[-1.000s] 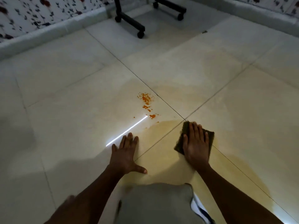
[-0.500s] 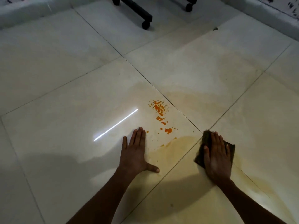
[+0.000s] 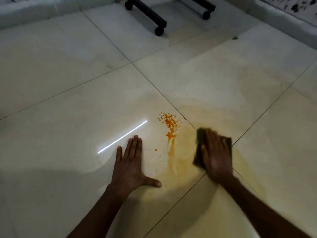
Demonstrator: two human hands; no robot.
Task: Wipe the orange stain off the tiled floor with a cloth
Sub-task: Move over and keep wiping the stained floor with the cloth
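Pressing down with straight fingers, your right hand (image 3: 216,155) lays its palm on the dark olive square cloth (image 3: 199,148), flat on the glossy cream tiled floor (image 3: 68,83) just right of the orange stain (image 3: 170,125). Your left hand (image 3: 132,166) rests flat on the tile, fingers extended, thumb spread toward the stain, holding nothing. The speckled orange stain sits near the tile's far right corner, with a smeared streak (image 3: 171,148) trailing toward you and a yellowish film around it. Two black tubular chair legs on castors (image 3: 151,16) stand well apart near the floor's far edge, beside a white skirting ledge (image 3: 25,12); nothing lies between cloth and stain. Since half a second ago the cloth has swept leftward, dragging the lowest drops into that streak; your left hand has stayed planted.
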